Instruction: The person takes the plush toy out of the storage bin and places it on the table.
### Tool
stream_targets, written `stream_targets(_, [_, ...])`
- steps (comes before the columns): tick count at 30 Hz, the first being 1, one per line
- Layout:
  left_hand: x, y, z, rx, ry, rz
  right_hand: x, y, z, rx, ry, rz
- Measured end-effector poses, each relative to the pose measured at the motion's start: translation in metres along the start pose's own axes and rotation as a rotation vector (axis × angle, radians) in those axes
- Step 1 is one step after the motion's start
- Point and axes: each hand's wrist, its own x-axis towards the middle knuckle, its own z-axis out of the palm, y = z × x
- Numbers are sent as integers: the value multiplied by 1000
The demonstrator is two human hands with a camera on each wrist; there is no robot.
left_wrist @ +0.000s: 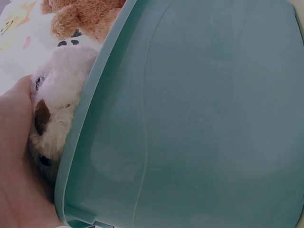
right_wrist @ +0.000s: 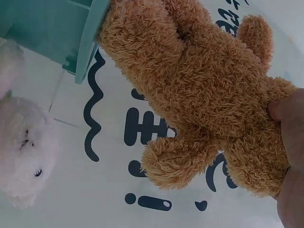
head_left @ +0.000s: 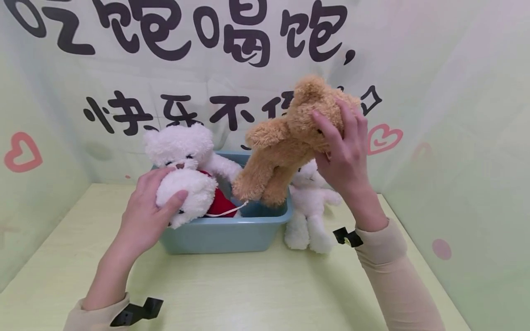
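A: Left hand?
B: Fingers curled round the head of a white fluffy plush toy, at the near-left rim of a blue plastic bin; a white fluffy plush bear sits behind.
A: Right hand?
B: Gripping the head of a tan curly-pile plush bear, body tilted, feet over the bin's right side. Right of the bin: a white long-limbed plush toy.

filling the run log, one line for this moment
left hand: grips white plush by head at bin rim | right hand: holds brown bear by head, feet toward bin | beside bin: another white plush
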Motion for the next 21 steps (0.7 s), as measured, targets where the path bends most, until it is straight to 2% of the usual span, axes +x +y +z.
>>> stream_targets(4, [0,-1,0,7,4,3,5,1,-7,13,100,38])
stream_targets(7, [0,-2,0,10,8,6,10,3,-16,2,131,67])
stream_targets(13, [1,-2,2,4,13,17,16,12,-38,-54,86,108])
stream_targets(21, [1,-1,1,3,9,20,6,16,-53,-97,20,113])
